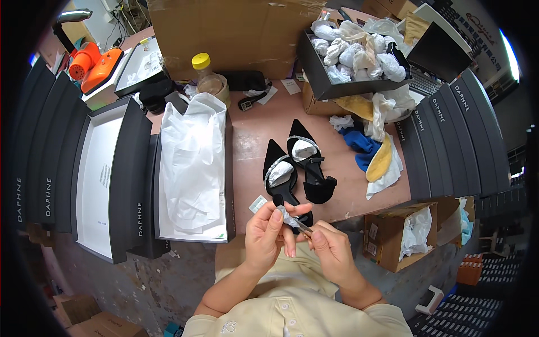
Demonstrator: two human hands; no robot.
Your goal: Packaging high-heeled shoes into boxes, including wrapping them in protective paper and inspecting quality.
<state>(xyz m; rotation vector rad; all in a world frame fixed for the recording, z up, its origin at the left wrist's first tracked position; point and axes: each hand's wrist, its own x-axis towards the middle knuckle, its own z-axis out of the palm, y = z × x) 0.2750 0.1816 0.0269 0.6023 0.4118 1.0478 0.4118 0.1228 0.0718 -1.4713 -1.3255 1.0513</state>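
Observation:
Low in front of my chest, my left hand (265, 236) pinches a small whitish crumpled piece (287, 215) between thumb and fingers. My right hand (332, 250) is closed around a slim metal tool (304, 228), whose tip meets that piece; its exact kind is not clear. Just beyond my hands lie two black pointed shoes with glittery straps, a left one (273, 153) and a right one (298, 129). Each has crumpled white paper in its front. My left fingers overlap the heel end of the left shoe in view, and touching cannot be told. A small tag (257, 204) lies beside it.
An open dark shoebox (229, 168) with white tissue paper stands left of the shoes, beside an empty box or lid (84, 185). Stacked dark shoeboxes (449, 140) flank both sides. Back right, a black box (331, 90) holds paper wads. Blue and yellow cloths (362, 147) lie right.

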